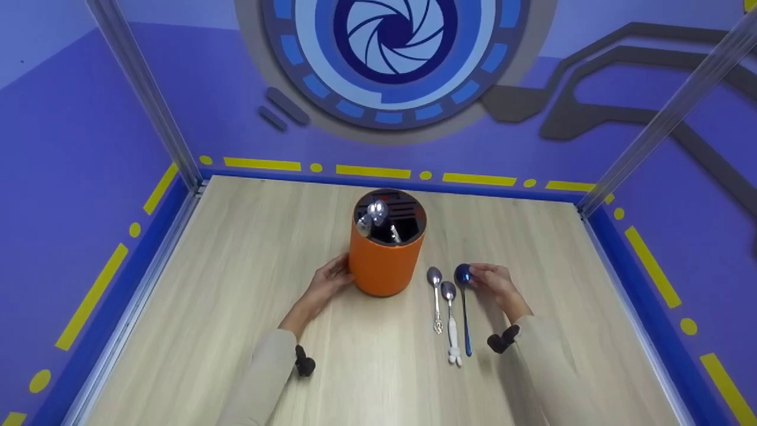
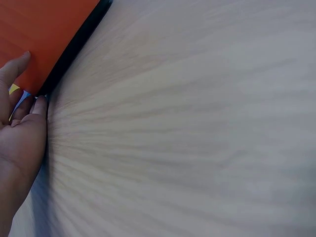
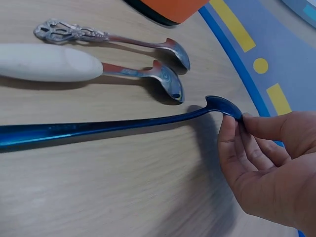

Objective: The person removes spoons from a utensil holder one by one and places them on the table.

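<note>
An orange cylindrical utensil holder (image 1: pixel 381 269) with a dark slotted top stands upright on the table. My left hand (image 1: pixel 326 283) rests on its lower left side, the thumb against the orange wall in the left wrist view. Between thumb and fingers, my right hand (image 1: pixel 495 285) pinches the bowl of a blue metal spoon (image 3: pixel 108 126), whose long handle points toward me. Left of that spoon lie a white-handled spoon (image 1: pixel 452 334) and a silver spoon with an ornate handle (image 1: pixel 437 302), bowls facing away from me.
Shiny silver spoon heads (image 1: pixel 377 211) stick up from the holder's top. The light wood table (image 1: pixel 254 236) is bounded by blue printed panels (image 1: pixel 195 89) at the back and sides, with metal posts (image 1: pixel 148 89) at the corners.
</note>
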### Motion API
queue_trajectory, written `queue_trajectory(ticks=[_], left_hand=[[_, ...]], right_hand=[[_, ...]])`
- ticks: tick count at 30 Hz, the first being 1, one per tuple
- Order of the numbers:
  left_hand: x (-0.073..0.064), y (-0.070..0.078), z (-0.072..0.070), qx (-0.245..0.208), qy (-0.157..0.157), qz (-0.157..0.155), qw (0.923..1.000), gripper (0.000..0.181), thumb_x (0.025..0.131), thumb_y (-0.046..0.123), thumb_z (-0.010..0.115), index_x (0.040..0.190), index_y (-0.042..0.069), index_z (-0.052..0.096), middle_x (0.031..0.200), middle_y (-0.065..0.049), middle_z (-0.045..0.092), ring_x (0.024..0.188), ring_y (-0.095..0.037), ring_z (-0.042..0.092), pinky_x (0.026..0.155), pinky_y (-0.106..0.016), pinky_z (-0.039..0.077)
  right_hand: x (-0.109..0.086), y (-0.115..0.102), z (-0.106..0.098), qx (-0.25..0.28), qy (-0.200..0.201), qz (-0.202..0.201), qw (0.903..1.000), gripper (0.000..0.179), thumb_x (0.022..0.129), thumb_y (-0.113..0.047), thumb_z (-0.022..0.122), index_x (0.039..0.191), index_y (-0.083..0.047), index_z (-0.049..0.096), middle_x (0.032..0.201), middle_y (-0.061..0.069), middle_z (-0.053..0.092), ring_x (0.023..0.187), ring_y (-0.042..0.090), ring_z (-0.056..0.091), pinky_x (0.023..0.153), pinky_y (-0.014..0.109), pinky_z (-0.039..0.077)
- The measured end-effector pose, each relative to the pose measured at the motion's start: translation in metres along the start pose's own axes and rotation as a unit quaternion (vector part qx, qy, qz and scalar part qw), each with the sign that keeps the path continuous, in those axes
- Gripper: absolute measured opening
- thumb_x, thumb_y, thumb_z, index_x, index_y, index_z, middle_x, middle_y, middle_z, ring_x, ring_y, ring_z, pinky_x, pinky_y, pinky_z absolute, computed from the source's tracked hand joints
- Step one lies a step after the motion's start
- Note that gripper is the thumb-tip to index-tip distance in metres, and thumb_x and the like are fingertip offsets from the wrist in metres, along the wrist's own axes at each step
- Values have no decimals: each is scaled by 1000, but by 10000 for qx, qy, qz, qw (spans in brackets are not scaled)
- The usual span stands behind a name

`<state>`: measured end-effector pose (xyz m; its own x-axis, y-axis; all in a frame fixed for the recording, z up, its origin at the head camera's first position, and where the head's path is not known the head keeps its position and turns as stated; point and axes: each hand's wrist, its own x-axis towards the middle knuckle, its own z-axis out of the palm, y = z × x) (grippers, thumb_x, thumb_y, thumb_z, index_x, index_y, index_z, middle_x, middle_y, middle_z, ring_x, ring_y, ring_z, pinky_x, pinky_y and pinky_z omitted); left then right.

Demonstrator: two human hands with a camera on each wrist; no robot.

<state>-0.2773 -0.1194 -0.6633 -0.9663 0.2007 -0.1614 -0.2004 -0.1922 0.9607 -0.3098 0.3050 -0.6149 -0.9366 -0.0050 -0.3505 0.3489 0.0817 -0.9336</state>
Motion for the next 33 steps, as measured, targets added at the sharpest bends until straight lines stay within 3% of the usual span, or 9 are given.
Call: queue_trajectory(ticks=[5,15,22,33], left_hand=[[2,-2,0,-71,-37,19,10000,66,97,4,67,157,8,39,167,-15,32,155,-31,31,122,-39,40],[3,-4,-1,-27,-232,174,9996,66,99,5,65,158,7,36,168,-15,29,157,-32,25,127,-41,33],[3,-3,-1,9,-182,214,9996,66,98,5,66,158,6,37,167,-16,30,157,-33,27,126,-41,34],[3,-1,-1,138,-53,26,9999,67,97,12,70,157,12,40,167,-10,34,156,-28,31,126,-41,34]], right_hand=[[1,6,-1,-483,108,5,9988,34,101,-4,59,129,15,60,94,5,76,81,9,72,75,19,62],[1,10,6,-912,600,-92,9940,31,97,1,64,122,18,62,98,17,78,73,9,72,69,20,63],[-1,5,9,-1087,849,-314,9899,26,93,4,68,115,18,67,101,25,77,71,11,74,68,22,64],[0,8,11,-2052,1050,-718,9704,20,92,2,69,109,12,72,103,27,76,81,22,77,68,20,63]])
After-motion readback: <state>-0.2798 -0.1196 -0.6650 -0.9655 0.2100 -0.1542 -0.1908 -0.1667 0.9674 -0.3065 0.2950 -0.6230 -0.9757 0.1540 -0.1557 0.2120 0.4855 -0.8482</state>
